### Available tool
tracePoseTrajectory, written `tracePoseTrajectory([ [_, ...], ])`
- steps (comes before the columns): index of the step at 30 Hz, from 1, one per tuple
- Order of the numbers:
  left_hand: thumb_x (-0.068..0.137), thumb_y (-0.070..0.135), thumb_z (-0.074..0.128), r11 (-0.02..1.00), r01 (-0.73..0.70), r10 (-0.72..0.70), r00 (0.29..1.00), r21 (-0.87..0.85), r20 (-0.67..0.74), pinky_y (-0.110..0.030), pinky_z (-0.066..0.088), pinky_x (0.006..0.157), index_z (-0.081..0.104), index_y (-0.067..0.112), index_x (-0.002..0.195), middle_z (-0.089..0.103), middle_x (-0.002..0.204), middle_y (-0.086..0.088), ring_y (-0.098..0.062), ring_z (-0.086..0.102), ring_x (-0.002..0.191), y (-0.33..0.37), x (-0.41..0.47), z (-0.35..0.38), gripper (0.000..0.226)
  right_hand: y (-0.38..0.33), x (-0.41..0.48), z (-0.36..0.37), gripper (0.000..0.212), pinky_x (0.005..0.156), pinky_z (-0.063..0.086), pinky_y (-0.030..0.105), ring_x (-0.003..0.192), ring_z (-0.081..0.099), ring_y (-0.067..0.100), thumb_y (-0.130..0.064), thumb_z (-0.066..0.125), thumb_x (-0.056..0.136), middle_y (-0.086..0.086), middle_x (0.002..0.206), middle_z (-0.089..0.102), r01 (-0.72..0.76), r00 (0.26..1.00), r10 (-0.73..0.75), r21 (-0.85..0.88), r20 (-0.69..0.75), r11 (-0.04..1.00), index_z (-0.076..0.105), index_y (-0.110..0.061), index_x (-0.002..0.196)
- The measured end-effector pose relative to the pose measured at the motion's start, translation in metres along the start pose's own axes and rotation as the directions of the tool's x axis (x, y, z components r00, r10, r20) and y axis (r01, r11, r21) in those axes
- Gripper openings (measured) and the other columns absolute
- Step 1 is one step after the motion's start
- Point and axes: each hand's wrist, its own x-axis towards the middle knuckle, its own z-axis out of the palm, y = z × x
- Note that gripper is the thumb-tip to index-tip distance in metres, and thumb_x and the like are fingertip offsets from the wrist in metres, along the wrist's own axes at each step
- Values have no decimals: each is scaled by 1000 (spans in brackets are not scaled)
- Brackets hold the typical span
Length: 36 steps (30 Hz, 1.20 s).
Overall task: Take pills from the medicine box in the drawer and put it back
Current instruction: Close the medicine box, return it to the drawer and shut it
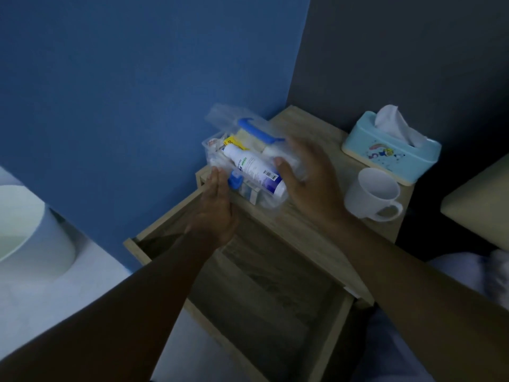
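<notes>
The clear medicine box (242,172) is sitting on the nightstand (311,230) between both hands, left hand (217,213) fingers together against its side, right hand (308,177) fingers spread touching it.

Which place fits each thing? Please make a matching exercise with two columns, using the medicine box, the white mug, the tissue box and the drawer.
Things:
1. medicine box
2. white mug
3. tissue box
4. drawer

Places or states:
A. pulled open below the tabletop
B. at the back right of the nightstand, a tissue sticking out
C. between the left hand and the right hand
D. standing in front of the tissue box, handle toward the camera

Pairs: 1-C, 2-D, 3-B, 4-A
</notes>
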Motion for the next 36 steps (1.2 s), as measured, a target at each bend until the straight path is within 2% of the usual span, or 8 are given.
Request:
tracePoseTrajectory([
  [5,97,19,46,983,103,-112,992,-155,-53,-42,38,113,22,12,154,36,154,-15,-30,37,141,1,6,3,62,10,-24,19,47,117,33,55,152,26,26,-44,42,103,0,157,43,134,984,-83,-340,160,931,46,-27,147],
  [8,96,25,53,970,146,-168,981,-196,-98,-20,43,82,41,17,142,59,128,-5,-17,58,111,2,12,3,48,12,-29,23,48,117,33,56,152,26,28,-44,40,104,2,157,44,170,982,-122,-387,146,906,47,-22,146],
  [17,91,31,64,836,319,-396,914,-446,-89,-42,56,85,56,19,122,65,111,-3,-17,63,97,11,20,4,34,12,-30,25,47,118,36,50,152,25,26,-41,47,102,-1,156,45,137,988,-97,-378,124,916,49,-20,145],
  [22,97,34,54,938,145,-245,919,-316,-307,-5,43,61,59,18,118,64,102,7,-1,60,82,16,8,1,27,14,-32,25,48,117,38,49,153,22,28,-40,49,101,1,157,43,142,986,-99,-357,137,923,49,-20,145],
  [26,97,32,55,941,95,-231,884,-326,-408,9,32,64,69,16,104,59,75,17,25,53,73,25,13,-2,23,14,-32,25,48,117,37,50,153,23,30,-38,53,100,2,156,45,144,987,-107,-358,122,923,51,-19,144],
  [28,96,32,57,935,123,-265,865,-331,-426,12,29,68,70,15,108,65,82,14,32,49,76,27,13,1,24,13,-33,25,47,118,36,49,152,25,31,-37,53,100,3,155,47,152,986,-119,-352,113,924,52,-17,143],
  [33,93,25,63,774,169,-461,811,-610,-360,-4,47,87,53,22,138,64,125,12,7,57,106,39,9,16,47,14,-33,26,49,120,28,42,153,23,28,-38,51,100,1,156,45,153,986,-119,-353,117,923,51,-18,145],
  [36,98,23,54,831,160,-403,833,-532,-379,3,44,71,50,19,142,68,110,3,11,58,83,47,5,24,44,16,-32,26,48,119,25,40,152,24,29,-38,52,100,2,156,45,161,985,-129,-344,115,925,51,-18,144],
])
